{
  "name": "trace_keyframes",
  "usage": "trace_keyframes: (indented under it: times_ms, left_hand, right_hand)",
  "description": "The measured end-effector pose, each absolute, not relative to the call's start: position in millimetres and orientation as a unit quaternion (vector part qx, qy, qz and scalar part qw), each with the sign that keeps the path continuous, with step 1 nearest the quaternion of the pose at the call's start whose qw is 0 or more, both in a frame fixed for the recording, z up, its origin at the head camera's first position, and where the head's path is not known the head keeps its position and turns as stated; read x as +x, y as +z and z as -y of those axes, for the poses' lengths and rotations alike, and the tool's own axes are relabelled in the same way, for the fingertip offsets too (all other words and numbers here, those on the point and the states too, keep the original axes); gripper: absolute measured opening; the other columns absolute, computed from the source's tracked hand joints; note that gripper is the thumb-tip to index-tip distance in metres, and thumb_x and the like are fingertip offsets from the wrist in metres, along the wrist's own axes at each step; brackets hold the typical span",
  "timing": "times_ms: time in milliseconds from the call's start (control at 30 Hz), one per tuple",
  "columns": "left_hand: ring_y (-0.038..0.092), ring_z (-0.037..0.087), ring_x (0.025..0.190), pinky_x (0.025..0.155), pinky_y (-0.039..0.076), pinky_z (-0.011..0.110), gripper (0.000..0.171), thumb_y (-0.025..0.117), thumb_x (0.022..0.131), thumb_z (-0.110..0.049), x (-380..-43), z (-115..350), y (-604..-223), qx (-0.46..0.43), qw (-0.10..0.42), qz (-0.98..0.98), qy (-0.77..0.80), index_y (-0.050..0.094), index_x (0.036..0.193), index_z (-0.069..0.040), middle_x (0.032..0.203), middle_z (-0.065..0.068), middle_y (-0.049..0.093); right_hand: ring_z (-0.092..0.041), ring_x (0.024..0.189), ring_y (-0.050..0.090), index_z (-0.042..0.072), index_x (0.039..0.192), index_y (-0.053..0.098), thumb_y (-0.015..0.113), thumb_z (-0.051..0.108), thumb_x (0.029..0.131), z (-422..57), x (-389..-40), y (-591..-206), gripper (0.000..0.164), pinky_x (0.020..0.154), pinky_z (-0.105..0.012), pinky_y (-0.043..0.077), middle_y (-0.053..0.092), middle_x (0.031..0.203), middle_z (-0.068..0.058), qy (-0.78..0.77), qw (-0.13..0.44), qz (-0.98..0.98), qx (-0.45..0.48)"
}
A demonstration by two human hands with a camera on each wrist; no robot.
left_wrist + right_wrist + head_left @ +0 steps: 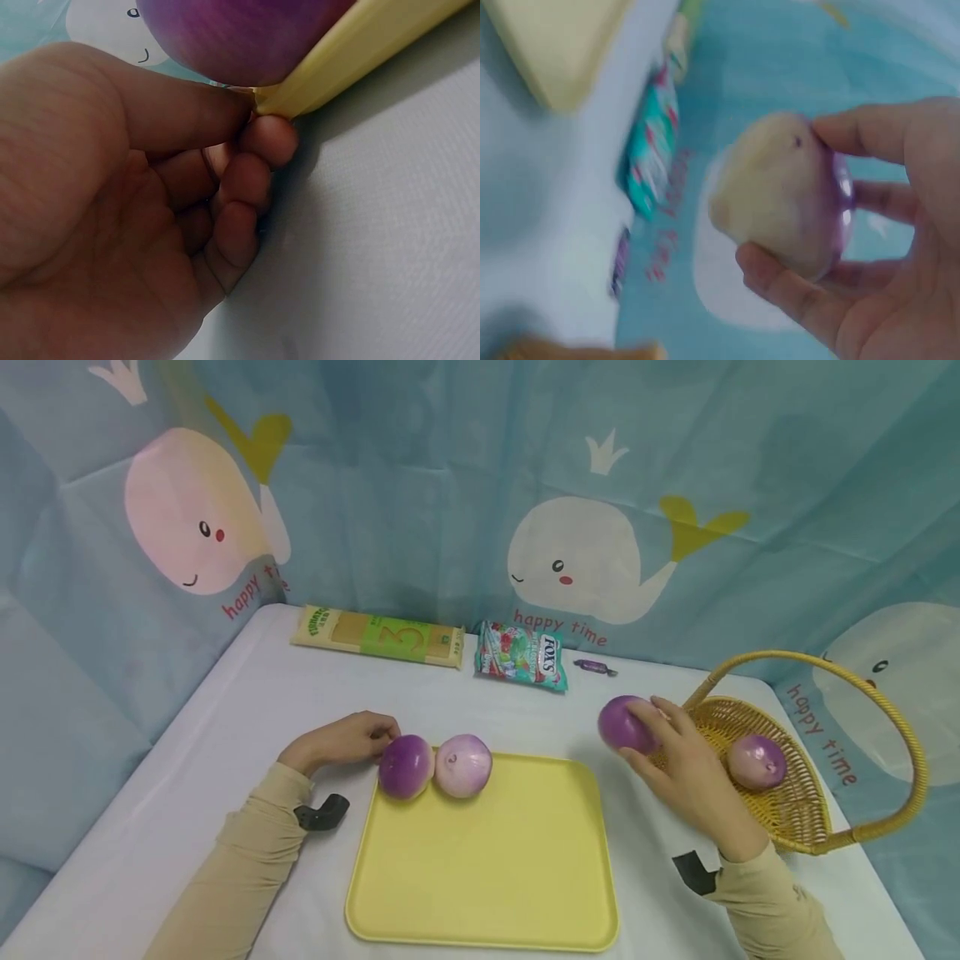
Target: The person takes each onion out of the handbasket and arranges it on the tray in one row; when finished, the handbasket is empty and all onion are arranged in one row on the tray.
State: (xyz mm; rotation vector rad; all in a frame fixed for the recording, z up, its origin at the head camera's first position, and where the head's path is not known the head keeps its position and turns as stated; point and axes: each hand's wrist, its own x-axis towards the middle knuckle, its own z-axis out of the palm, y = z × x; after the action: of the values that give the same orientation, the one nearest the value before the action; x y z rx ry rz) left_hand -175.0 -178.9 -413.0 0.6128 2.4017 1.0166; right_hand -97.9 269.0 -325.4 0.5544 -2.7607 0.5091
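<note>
In the head view, my right hand [686, 768] holds a purple-and-white turnip [627, 725] in the air, left of the wicker basket. Seen from the right wrist, thumb and fingers curl round this turnip [780, 195], its pale, pointed underside showing. Another turnip [757, 762] lies inside the yellow wicker basket [806, 777]. Two more turnips, one mostly purple [406, 767] and one paler [463, 766], sit side by side at the far left of the yellow tray [480, 860]. My left hand [352, 739] pinches the tray's far left corner between thumb and index finger, beside the purple turnip.
Along the back of the white table lie a long noodle packet [382, 637], a teal Fox's candy bag [521, 656] and a small purple wrapped candy [595, 667]. The basket's tall handle [892, 710] arches over its right side. A blue whale-print curtain [435, 527] hangs behind.
</note>
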Motion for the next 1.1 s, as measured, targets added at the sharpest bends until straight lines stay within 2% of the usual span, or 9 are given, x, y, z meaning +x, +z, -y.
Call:
trace_keyframes:
  times_ms: [133, 367, 533, 600, 767, 1100]
  left_hand:
    - [0.053, 0.015, 0.079, 0.077, 0.044, 0.031, 0.023, 0.045, 0.094, -0.003, -174, 178, -413, 0.223, 0.229, -0.873, 0.369, 0.067, 0.095, -0.009, 0.080, 0.002, 0.060]
    - [0.053, 0.015, 0.080, 0.078, 0.045, 0.031, 0.023, 0.045, 0.094, -0.003, -174, 178, -414, 0.214, 0.233, -0.874, 0.369, 0.067, 0.095, -0.010, 0.081, 0.002, 0.061]
    - [0.053, 0.015, 0.079, 0.077, 0.044, 0.032, 0.023, 0.045, 0.094, -0.001, -175, 179, -413, 0.219, 0.233, -0.871, 0.373, 0.067, 0.094, -0.009, 0.081, 0.002, 0.061]
    - [0.053, 0.015, 0.079, 0.077, 0.045, 0.031, 0.023, 0.045, 0.094, -0.001, -176, 179, -412, 0.221, 0.233, -0.871, 0.373, 0.067, 0.095, -0.009, 0.080, 0.002, 0.060]
    - [0.053, 0.015, 0.078, 0.076, 0.045, 0.031, 0.023, 0.044, 0.094, -0.002, -176, 179, -411, 0.222, 0.231, -0.872, 0.371, 0.067, 0.095, -0.008, 0.080, 0.002, 0.060]
    - [0.053, 0.016, 0.080, 0.078, 0.045, 0.031, 0.023, 0.045, 0.094, -0.002, -175, 178, -412, 0.216, 0.238, -0.869, 0.377, 0.066, 0.095, -0.009, 0.081, 0.002, 0.061]
  right_hand:
    - [-0.042, 0.106, 0.064, 0.017, 0.138, 0.050, 0.076, 0.022, 0.084, -249, -100, -342, 0.060, 0.083, -0.056, 0.054, 0.048, 0.139, -0.023, 0.166, 0.098, 0.951, 0.242]
    - [-0.035, 0.120, 0.060, 0.010, 0.140, 0.049, 0.080, 0.023, 0.080, -223, -102, -364, 0.069, 0.093, -0.047, 0.053, 0.049, 0.143, -0.016, 0.177, 0.032, 0.946, 0.270]
    - [-0.031, 0.105, 0.066, 0.013, 0.140, 0.050, 0.081, 0.019, 0.078, -212, -100, -372, 0.070, 0.085, -0.045, 0.056, 0.050, 0.138, -0.017, 0.178, 0.003, 0.946, 0.272]
    - [-0.029, 0.103, 0.067, 0.015, 0.140, 0.050, 0.081, 0.018, 0.077, -209, -100, -374, 0.071, 0.084, -0.044, 0.056, 0.051, 0.135, -0.015, 0.178, 0.001, 0.945, 0.275]
    - [-0.029, 0.114, 0.063, 0.013, 0.140, 0.050, 0.083, 0.022, 0.076, -200, -102, -379, 0.072, 0.092, -0.043, 0.054, 0.054, 0.133, -0.011, 0.172, 0.021, 0.939, 0.296]
    - [-0.031, 0.115, 0.063, 0.009, 0.140, 0.050, 0.082, 0.025, 0.077, -181, -104, -384, 0.072, 0.093, -0.043, 0.053, 0.054, 0.134, -0.015, 0.170, 0.033, 0.929, 0.328]
